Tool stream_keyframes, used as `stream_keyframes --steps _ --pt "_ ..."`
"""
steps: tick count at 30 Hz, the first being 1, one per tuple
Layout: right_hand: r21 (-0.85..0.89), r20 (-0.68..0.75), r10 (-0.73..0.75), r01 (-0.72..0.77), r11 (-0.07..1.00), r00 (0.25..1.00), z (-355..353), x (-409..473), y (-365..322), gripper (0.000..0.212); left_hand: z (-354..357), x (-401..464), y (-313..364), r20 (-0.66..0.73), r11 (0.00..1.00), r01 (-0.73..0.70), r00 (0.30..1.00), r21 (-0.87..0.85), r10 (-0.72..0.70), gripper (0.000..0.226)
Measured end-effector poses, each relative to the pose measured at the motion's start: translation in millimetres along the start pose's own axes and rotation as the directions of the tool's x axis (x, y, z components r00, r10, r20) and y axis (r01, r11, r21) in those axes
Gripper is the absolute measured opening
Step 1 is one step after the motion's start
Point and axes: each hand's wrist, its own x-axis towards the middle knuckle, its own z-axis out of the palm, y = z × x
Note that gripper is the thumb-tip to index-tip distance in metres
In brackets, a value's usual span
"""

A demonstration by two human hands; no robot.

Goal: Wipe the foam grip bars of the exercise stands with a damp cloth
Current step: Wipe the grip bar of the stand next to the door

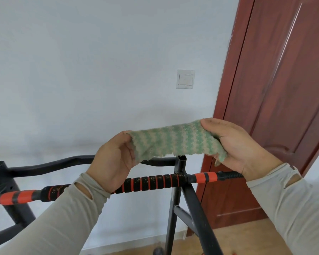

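**Cloth held up above the grip bar**

The white wall [81,70] fills most of the view. A brown door [284,89] stands at the right, cut off by the picture's edge. The black exercise stand [177,199] is in front of the wall; its legs run out of the bottom of the picture, and its left post is cut off at the left edge. The wood floor [238,240] shows only in a small patch low down.

The foam grip bar [155,182], black with orange rings, runs from left to right across the stand. The left arm hides its middle part, and the right wrist hides its right end.

The green and cream cloth [173,142] is stretched out in the air above the bar, not touching it. The left hand [116,159] pinches the cloth's left end. The right hand [232,144] has its fingers [210,124] curled round the right end. A light switch [185,79] sits on the wall above the cloth.
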Motion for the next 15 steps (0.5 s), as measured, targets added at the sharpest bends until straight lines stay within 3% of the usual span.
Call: stream_keyframes --steps 4,7,10,15 --pt "-0.029 0.095 -0.026 0.029 0.999 0.995 -4.0 0.7 4.7 0.042 2.0 -2.4 -6.0 -0.035 0.995 0.093 0.995 -0.036 -0.094 0.037" --pt "-0.033 0.096 -0.041 0.044 0.998 0.995 -6.6 2.1 5.5 0.042 4.7 -2.3 -6.0 -0.102 0.996 0.066 0.993 0.065 -0.059 0.042" --pt "-0.069 0.033 -0.034 0.036 0.997 0.999 -6.7 5.7 7.1 0.035 5.6 -1.5 -4.9 -0.179 0.99 0.045 0.984 0.132 -0.021 0.04" --pt "-0.337 -0.181 0.027 -0.087 0.937 0.983 3.4 10.7 18.4 0.035 10.1 1.0 0.3 -0.391 0.972 0.051 0.919 0.231 0.045 0.024"
